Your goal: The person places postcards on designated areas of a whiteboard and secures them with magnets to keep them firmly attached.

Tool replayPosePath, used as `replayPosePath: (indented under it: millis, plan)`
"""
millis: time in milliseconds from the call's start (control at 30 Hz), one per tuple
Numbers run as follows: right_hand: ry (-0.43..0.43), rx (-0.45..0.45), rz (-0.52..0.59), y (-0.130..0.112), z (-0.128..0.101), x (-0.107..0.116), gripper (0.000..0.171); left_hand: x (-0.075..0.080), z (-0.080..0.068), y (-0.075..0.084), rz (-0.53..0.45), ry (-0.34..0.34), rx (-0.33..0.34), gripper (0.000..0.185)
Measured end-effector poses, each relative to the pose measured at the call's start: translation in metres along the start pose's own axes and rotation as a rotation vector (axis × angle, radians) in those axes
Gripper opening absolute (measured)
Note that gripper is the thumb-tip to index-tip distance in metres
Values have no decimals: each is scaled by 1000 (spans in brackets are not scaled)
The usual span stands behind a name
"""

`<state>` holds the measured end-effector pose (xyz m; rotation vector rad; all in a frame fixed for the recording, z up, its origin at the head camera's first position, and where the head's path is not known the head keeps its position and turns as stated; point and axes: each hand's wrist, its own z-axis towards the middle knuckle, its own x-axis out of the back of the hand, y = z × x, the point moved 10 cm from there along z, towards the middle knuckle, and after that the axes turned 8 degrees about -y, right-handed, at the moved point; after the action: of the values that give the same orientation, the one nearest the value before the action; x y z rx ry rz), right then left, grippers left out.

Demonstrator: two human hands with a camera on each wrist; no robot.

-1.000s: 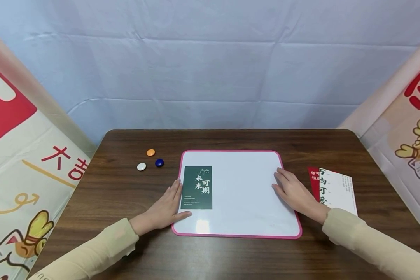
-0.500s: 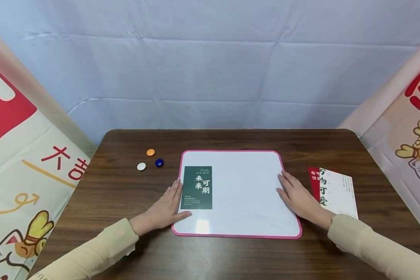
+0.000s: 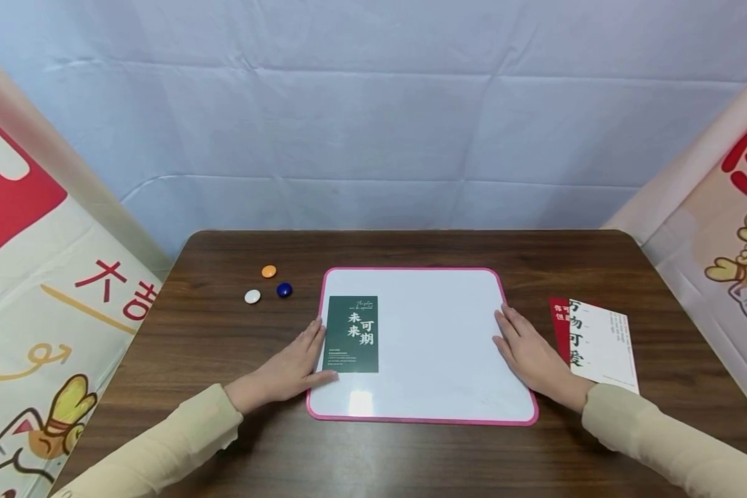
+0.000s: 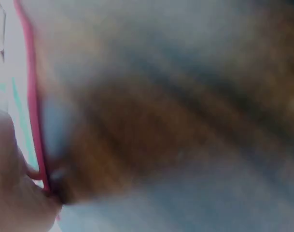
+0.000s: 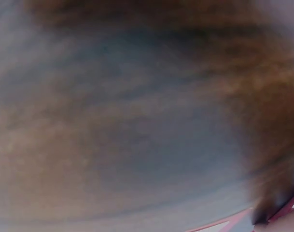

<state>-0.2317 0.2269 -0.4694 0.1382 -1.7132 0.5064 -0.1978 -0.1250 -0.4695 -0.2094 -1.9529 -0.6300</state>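
pink-rimmed whiteboard [image 3: 436,332], green card [image 3: 351,334] on it; left hand [image 3: 289,366], right hand [image 3: 526,349] flat on edges.

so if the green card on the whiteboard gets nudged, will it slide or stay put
The green card lies flat and loose on the glossy whiteboard, with no magnet on it, so it would probably slide easily. It looks thin and light, so it likely flexes when lifted by a corner. The left hand touches its lower edge with the thumb, which may steady it.
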Motion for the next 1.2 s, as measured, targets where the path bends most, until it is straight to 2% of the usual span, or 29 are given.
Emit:
replayPosePath:
  millis: [167, 533, 833, 1200]
  plan:
    - [-2, -3, 3, 0, -1, 0, 64, 12, 3, -6, -56, -2, -8, 80]
    - [-14, -14, 15, 2, -1, -5, 65, 49, 17, -13, -91, 80, -84, 29]
    - [-19, -21, 14, 3, 1, -5, 67, 69, 28, -32, -148, 103, -26, 21]
    - [-14, -15, 26, 2, -1, -3, 66, 99, 31, -61, -218, 231, 39, 24]
